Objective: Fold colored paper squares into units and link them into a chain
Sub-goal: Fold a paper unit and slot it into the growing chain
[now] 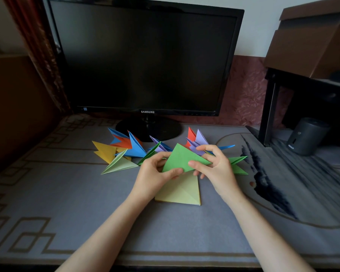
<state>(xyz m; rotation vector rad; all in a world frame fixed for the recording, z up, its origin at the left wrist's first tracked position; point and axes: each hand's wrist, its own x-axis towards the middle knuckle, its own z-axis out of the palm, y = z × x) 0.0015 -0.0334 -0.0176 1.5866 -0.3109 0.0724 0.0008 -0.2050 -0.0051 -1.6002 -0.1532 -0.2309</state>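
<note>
Green sheet (180, 157), folded to a triangle, is held just above the tabletop (86, 203) between both hands. Left hand (153, 175) pinches the lower left corner, thumb on the front edge. Right hand (218, 167) pinches the right side, thumb on the face, fingers behind. The grip at opposite ends is judged to hold the layers aligned for the next crease. Stack (185, 191) of pale yellow squares lies directly beneath, close for the next pick. Finished units (126, 148) in several colours are spread behind, before the monitor (143, 55), clear of the working zone. Whether any are linked cannot be told. Judged stage: one unit being folded.
</note>
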